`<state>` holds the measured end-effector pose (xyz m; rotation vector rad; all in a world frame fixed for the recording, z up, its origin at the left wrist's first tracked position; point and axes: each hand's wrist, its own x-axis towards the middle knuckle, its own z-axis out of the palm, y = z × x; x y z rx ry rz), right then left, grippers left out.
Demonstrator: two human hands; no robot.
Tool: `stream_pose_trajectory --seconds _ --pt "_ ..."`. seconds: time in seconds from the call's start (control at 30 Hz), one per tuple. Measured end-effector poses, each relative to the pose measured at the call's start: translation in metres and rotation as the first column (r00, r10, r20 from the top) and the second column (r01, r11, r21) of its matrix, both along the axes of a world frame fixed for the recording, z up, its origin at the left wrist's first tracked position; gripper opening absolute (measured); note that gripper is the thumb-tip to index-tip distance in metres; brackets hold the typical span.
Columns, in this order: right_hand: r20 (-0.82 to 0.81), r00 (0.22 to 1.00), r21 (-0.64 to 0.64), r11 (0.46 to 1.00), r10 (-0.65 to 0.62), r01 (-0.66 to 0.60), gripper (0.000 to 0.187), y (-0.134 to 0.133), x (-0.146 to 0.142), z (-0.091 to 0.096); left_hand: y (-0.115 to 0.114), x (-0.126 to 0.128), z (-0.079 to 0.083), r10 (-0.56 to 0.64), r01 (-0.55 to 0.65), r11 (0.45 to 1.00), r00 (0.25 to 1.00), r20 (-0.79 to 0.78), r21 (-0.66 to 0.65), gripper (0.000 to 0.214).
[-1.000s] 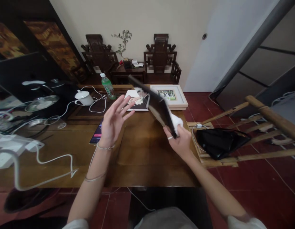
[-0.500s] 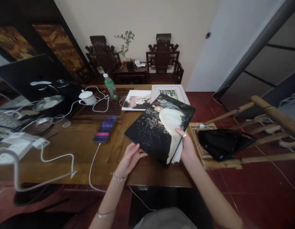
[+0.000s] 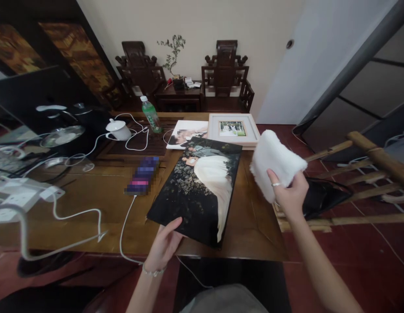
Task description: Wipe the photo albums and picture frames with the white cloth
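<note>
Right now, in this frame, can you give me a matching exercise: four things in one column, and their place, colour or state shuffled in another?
Things
1. White cloth
2. Dark photo panel
3. Phone
4. Bottle

Places, colours or states
A. Lying flat, with a white cable at its near end
B. Gripped in the right hand
C. Green and white-capped
D. Held by the left hand near its lower edge

Pairs: 1-B, 2-D, 3-A, 4-C
</note>
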<state>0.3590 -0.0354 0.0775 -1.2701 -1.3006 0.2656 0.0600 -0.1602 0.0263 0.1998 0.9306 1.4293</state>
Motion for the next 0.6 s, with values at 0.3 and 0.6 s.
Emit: stream_pose_trajectory --seconds 0.3,0.6 --pt "0.805 0.270 -0.371 0.804 0.528 -0.465 0.030 -0.018 -0.011 -0.036 -0.009 -0.017 0.000 0.191 -0.194 0.977 0.981 -0.042 -0.088 0.042" --pt "0.498 0.179 -0.752 0.525 0.849 -0.399 0.035 -0.037 -0.037 0.034 -0.009 -0.023 -0.002 0.265 -0.273 0.952 0.961 -0.072 -0.140 0.036"
